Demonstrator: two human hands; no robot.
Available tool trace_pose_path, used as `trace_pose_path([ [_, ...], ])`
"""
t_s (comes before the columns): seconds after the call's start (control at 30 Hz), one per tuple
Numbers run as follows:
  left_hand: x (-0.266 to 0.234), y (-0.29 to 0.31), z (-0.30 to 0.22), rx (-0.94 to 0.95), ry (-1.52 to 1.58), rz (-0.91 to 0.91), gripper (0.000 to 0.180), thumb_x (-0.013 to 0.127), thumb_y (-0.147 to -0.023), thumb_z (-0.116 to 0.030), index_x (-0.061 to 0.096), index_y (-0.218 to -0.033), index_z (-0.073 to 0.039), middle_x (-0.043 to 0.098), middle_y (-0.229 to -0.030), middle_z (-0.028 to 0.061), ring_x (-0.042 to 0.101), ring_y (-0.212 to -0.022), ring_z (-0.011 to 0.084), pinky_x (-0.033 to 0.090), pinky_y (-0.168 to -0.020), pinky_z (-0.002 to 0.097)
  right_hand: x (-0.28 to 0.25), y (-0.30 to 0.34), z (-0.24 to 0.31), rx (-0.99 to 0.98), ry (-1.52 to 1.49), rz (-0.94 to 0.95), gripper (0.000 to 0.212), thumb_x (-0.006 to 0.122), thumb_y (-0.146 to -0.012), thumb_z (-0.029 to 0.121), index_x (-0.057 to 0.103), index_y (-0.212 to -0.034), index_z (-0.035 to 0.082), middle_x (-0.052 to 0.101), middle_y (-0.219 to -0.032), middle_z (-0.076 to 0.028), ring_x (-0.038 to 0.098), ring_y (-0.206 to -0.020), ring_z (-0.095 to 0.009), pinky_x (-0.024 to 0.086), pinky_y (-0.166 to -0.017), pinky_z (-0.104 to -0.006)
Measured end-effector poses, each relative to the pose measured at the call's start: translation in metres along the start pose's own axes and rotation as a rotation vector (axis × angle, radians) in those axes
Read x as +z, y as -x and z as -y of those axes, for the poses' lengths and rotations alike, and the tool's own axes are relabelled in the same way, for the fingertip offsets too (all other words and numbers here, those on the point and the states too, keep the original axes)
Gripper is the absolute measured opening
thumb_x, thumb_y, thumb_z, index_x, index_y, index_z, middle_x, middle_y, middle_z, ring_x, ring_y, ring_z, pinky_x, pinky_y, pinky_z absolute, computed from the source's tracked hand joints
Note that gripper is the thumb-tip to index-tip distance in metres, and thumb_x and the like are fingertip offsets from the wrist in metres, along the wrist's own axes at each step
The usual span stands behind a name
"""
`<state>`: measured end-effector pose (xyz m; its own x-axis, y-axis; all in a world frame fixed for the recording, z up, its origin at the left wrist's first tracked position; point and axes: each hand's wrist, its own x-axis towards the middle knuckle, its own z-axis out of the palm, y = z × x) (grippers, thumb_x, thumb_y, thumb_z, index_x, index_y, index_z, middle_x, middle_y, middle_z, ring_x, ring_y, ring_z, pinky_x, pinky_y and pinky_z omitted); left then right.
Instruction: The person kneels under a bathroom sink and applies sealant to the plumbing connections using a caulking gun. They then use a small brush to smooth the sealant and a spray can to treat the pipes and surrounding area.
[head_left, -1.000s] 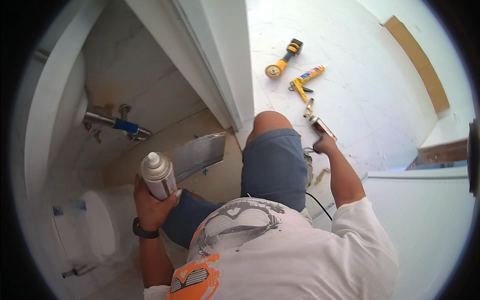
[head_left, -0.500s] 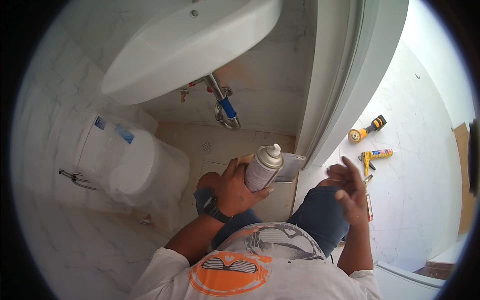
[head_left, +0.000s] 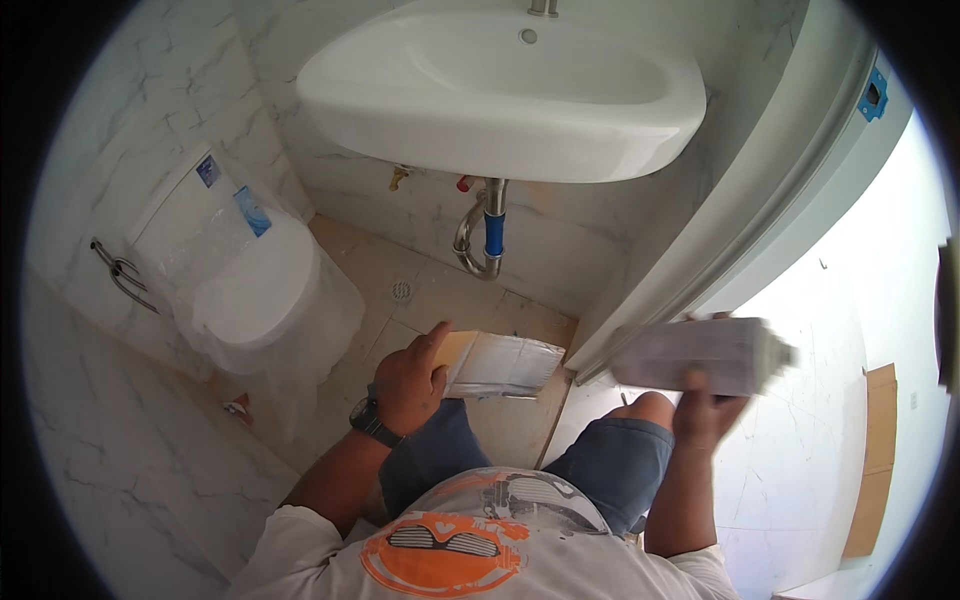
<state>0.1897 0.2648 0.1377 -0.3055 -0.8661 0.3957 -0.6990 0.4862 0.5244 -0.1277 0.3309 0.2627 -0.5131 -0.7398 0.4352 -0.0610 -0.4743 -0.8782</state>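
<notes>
I'm seeing a glossy sink (head_left: 480, 135) far side on my remote feed, shiny metal drainpipe (head_left: 496, 195), crinkly clear plastic wrap (head_left: 335, 320) at left, matt cardboard (head_left: 878, 465) right; can's (head_left: 690, 357) blurry, probably smooth metal.

White T-shirt (head_left: 590, 570) with orange and grey prints (head_left: 440, 555), blue shorts (head_left: 620, 455), black wristwatch (head_left: 366, 415).

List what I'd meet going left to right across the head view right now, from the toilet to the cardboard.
Plastic-wrapped toilet → left hand → silver-faced panel → spray can, blurred, in the right hand → brown cardboard strip.
</notes>
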Motion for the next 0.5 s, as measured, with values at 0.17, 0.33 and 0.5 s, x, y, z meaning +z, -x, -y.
trace_pose_path([
  [0.17,-0.042,-0.004,0.032,0.098,0.1,-0.086,0.034,0.067,-0.086,-0.002,0.059,-0.119,0.0,0.069,-0.098,0.0207,0.07,-0.089,0.0362,0.056,-0.08,0.04,-0.01,0.03,-0.043,0.138,0.096,0.176,0.116,0.095,-0.069,0.025,0.02,-0.154,0.0,0.048,-0.142,-0.018,0.044,-0.137,-0.028,0.033,-0.116,-0.0438],
  [0.33,-0.062,-0.001,0.051,-0.235,0.335,-0.161,0.029,0.063,-0.089,0.001,0.057,-0.118,0.001,0.071,-0.104,0.0171,0.07,-0.092,0.0255,0.054,-0.084,0.0351,-0.021,0.022,-0.056,0.129,0.324,0.253,0.097,0.095,-0.07,0.027,0.039,-0.144,-0.001,0.055,-0.132,-0.019,0.056,-0.125,-0.028,0.047,-0.104,-0.043],
  [0.5,-0.045,0.007,0.049,-0.223,0.4,-0.38,0.03,0.065,-0.088,0.002,0.057,-0.117,0.002,0.07,-0.106,0.0155,0.069,-0.095,0.024,0.054,-0.085,0.0358,-0.006,0.025,-0.059,0.004,-0.034,0.173,0.083,0.091,-0.074,0.031,0.049,-0.136,-0.004,0.064,-0.118,-0.019,0.065,-0.11,-0.029,0.055,-0.095,-0.0433],
])
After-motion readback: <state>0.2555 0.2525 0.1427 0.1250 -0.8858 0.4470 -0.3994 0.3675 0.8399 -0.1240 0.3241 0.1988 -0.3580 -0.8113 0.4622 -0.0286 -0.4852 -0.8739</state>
